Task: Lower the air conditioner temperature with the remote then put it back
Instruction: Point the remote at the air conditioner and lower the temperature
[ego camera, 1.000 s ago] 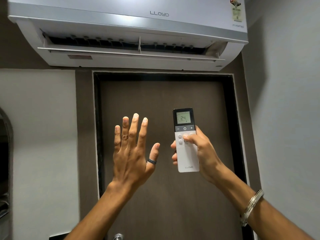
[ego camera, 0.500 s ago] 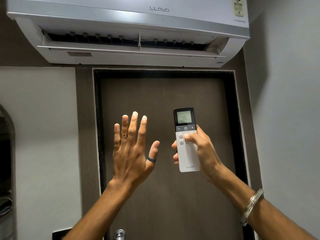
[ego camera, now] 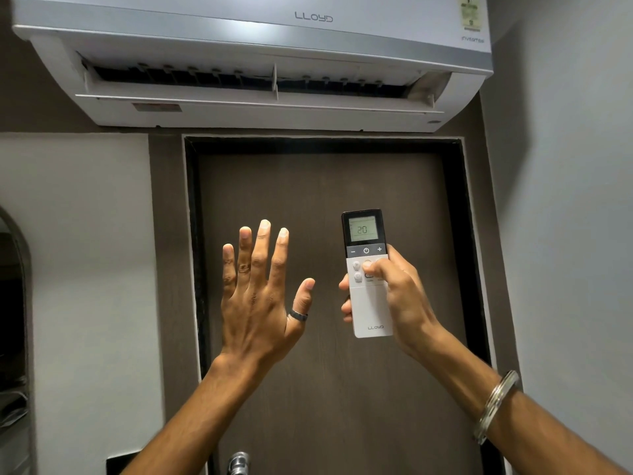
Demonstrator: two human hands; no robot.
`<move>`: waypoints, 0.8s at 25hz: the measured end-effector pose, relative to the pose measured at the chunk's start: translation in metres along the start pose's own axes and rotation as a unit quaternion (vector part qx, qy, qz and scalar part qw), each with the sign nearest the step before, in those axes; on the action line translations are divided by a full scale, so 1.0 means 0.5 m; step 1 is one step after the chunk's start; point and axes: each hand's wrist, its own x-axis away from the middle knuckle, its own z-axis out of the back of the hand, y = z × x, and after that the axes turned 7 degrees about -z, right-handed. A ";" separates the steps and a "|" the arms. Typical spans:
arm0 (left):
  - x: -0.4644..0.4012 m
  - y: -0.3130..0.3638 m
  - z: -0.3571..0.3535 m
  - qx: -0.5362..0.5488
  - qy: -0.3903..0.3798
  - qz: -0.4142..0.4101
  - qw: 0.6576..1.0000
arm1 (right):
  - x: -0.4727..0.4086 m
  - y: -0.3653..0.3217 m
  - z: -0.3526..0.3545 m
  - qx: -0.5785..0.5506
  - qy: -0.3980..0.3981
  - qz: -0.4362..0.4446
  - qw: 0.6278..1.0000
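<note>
The right hand (ego camera: pixel 394 296) is wrapped around a slim white plastic remote with a black top and a grey screen (ego camera: pixel 368 272), holding it upright, its thumb lying across the small round buttons just below the minus, power and plus row, its fingertips curling round the remote's left edge; the screen above the thumb reads 20. The left hand (ego camera: pixel 260 296), just beside the remote, is raised with fingers spread and straight, grasping nothing, a dark ring on its thumb. Above both sets of fingers hangs the white wall-mounted air conditioner (ego camera: pixel 257 53), its flap open, over a dark brown door (ego camera: pixel 325 186).
</note>
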 end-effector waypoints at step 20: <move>0.007 0.010 0.022 -0.009 -0.003 -0.001 1.000 | 0.033 -0.025 -0.013 0.006 0.110 0.001 0.994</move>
